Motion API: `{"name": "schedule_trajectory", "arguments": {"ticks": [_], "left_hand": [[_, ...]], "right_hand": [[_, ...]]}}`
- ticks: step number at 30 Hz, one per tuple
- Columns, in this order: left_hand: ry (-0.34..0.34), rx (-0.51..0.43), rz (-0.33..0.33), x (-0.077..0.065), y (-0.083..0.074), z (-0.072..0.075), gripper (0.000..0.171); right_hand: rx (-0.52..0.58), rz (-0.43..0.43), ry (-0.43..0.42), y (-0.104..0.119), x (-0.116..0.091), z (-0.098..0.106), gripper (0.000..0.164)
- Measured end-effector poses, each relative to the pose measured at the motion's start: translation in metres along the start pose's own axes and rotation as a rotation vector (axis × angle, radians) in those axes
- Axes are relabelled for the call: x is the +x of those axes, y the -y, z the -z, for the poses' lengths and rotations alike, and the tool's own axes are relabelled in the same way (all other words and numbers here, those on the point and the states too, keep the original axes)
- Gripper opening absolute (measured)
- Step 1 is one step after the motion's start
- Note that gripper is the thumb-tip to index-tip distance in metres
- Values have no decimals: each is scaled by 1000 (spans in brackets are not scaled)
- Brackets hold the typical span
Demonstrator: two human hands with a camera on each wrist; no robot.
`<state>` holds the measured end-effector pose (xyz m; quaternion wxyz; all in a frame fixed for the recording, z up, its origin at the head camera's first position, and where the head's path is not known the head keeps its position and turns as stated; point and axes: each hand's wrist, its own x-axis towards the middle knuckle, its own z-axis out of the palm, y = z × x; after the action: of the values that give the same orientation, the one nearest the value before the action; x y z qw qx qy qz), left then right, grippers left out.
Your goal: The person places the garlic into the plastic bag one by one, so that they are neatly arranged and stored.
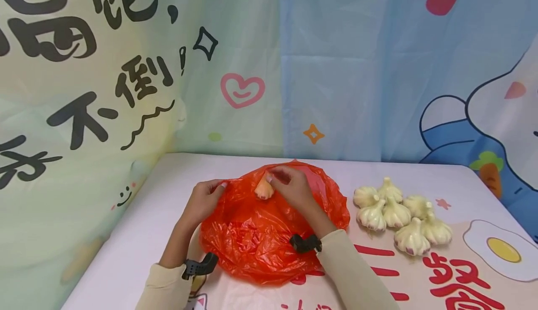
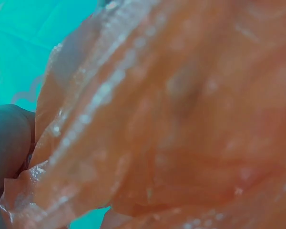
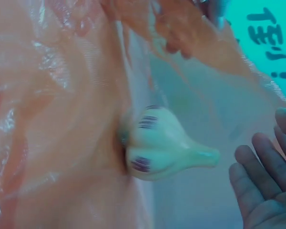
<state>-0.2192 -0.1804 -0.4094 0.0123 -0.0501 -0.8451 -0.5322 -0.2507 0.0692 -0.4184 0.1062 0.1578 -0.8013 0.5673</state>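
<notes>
A thin red plastic bag (image 1: 256,235) lies spread on the table, its mouth held up. My left hand (image 1: 207,200) pinches the rim of the bag at its left side; the left wrist view is mostly filled by blurred plastic. Over the bag's opening is a single garlic bulb (image 3: 162,145), pale with purple streaks. My right hand (image 1: 294,188) is just beside that bulb. In the right wrist view its fingers are extended, with a gap between them and the bulb's stem.
Several garlic bulbs (image 1: 396,214) sit in a cluster to the right of the bag. The table (image 1: 126,254) has a printed cover with a fried-egg picture (image 1: 477,254) at the right. A printed curtain (image 1: 332,67) hangs behind and at the left.
</notes>
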Motion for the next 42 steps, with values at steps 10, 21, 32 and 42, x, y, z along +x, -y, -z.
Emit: {"name": "schedule_trajectory", "arguments": {"ticks": [10,21,32,42], "left_hand": [[-16,19,16,-2,0,2,31],[-6,6,19,-1,-2,3,31],[-7,21,12,0,-3,2,31],[-8,15,28,-1,1,-3,31]], "right_hand": [[1,11,62,15,-11,13,20],[25,165,175,30,-25,27,19],[21,116,301,26,-50,48,22],[18,86,363,18,-73,84,24]]}}
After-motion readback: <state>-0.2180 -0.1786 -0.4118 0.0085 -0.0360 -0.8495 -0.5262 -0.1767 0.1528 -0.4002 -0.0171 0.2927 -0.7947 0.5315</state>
